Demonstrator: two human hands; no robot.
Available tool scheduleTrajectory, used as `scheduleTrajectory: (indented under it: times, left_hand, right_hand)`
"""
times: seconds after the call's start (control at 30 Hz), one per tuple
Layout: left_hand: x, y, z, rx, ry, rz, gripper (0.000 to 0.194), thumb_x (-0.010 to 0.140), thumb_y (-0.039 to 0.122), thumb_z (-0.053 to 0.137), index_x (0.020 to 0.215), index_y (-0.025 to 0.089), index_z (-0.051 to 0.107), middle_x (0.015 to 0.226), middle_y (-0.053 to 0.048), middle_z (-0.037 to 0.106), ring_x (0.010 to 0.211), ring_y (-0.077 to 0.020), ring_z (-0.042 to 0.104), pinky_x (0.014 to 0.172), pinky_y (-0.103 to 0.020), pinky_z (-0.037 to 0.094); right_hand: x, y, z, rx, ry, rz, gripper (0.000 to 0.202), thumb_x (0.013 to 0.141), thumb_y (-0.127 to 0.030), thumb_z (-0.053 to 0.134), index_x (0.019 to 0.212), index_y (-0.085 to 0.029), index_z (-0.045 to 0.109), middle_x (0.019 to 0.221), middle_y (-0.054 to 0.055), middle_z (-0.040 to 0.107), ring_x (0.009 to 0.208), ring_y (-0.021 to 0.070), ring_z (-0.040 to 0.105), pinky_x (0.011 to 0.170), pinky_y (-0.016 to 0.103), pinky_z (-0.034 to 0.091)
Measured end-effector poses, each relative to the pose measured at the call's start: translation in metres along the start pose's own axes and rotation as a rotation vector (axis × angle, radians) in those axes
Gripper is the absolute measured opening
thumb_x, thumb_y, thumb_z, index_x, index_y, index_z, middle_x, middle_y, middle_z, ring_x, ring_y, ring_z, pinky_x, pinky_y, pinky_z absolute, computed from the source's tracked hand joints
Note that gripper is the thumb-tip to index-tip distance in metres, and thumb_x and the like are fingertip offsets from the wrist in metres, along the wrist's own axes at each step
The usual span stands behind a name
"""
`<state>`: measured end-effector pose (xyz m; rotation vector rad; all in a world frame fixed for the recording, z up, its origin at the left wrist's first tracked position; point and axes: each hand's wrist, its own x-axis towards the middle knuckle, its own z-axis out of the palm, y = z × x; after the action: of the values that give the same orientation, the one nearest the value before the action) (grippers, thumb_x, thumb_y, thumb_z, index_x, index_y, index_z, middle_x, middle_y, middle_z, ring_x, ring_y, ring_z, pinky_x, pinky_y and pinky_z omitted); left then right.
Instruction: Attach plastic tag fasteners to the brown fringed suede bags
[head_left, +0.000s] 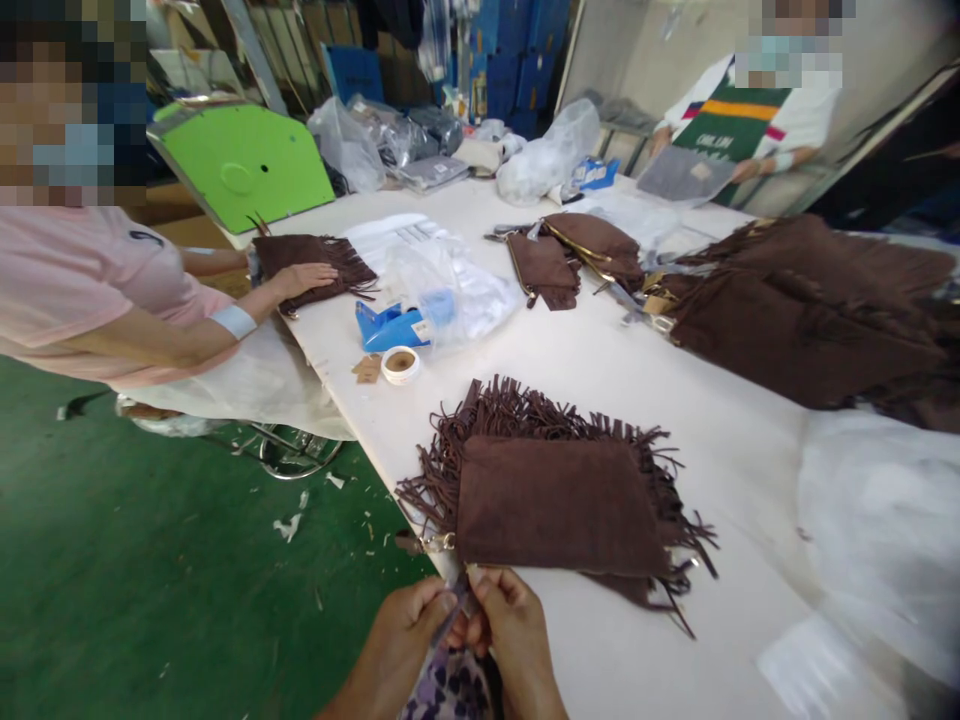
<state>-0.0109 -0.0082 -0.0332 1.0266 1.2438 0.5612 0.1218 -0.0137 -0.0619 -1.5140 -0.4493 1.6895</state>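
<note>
A dark brown fringed bag (555, 500) lies flat on the white table, its fringes spread around the back and sides. Just below its near left corner, my left hand (409, 630) is closed in a pinch on a narrow dark strap (454, 606). My right hand (514, 615) is beside it, thumb and fingers also closed on the strap, close to the bag's near edge. The fingers partly hide the strap, so its ends cannot be made out. A metal clasp (441, 542) shows at the bag's left corner.
More brown bags (810, 310) are piled at the right, with smaller brown pouches (544, 265) farther back. A blue tape dispenser (397, 325) and white round tub (400, 366) stand left. One co-worker's hand (306, 282) rests on another fringed bag; another person holds a clear bag (686, 175).
</note>
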Motion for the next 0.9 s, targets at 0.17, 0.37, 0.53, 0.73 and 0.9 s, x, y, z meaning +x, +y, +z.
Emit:
scheduleTrajectory:
  times: [0.17,0.37,0.53,0.73,0.9]
  left_hand:
    - [0.001,-0.002,0.007,0.056,0.101,0.009,0.043,0.09,0.05,0.046,0.069,0.016,0.062,0.066,-0.002,0.065,0.064,-0.0192,0.059,0.064,-0.027,0.044]
    - [0.006,0.002,0.008,-0.038,0.085,-0.019,0.043,0.087,0.052,0.049,0.071,0.014,0.061,0.065,-0.002,0.063,0.062,-0.0183,0.057,0.061,-0.026,0.043]
    - [0.008,0.007,0.007,-0.072,-0.001,-0.019,0.048,0.087,0.057,0.047,0.075,0.014,0.062,0.069,-0.004,0.063,0.065,-0.0193,0.058,0.063,-0.027,0.044]
    - [0.006,0.004,0.01,-0.04,-0.043,0.049,0.045,0.088,0.057,0.047,0.08,0.015,0.063,0.073,-0.003,0.062,0.07,-0.0185,0.055,0.068,-0.027,0.043]
    - [0.003,-0.009,0.015,-0.101,-0.012,-0.026,0.049,0.083,0.063,0.051,0.086,0.015,0.061,0.069,-0.004,0.064,0.058,-0.0178,0.056,0.06,-0.028,0.043]
  right_hand:
    - [-0.001,0.002,-0.003,-0.007,-0.045,-0.007,0.051,0.069,-0.065,0.066,0.071,-0.016,0.057,0.044,0.001,0.059,0.036,0.011,0.049,0.036,0.019,0.029]
    - [-0.007,-0.01,-0.004,-0.018,-0.053,-0.016,0.05,0.07,-0.063,0.066,0.067,-0.014,0.061,0.05,0.002,0.06,0.041,0.0118,0.052,0.037,0.019,0.03]
    - [-0.007,-0.012,-0.01,0.011,-0.074,-0.033,0.049,0.069,-0.063,0.068,0.068,-0.014,0.063,0.052,0.001,0.059,0.042,0.0095,0.049,0.038,0.019,0.028]
    - [-0.003,-0.002,-0.012,0.09,-0.108,-0.012,0.049,0.069,-0.064,0.068,0.068,-0.015,0.061,0.047,-0.001,0.054,0.038,0.0087,0.045,0.038,0.019,0.025]
    - [-0.008,-0.006,-0.011,0.111,-0.111,0.019,0.051,0.063,-0.067,0.07,0.07,-0.017,0.062,0.046,-0.002,0.053,0.037,0.0113,0.046,0.037,0.023,0.03]
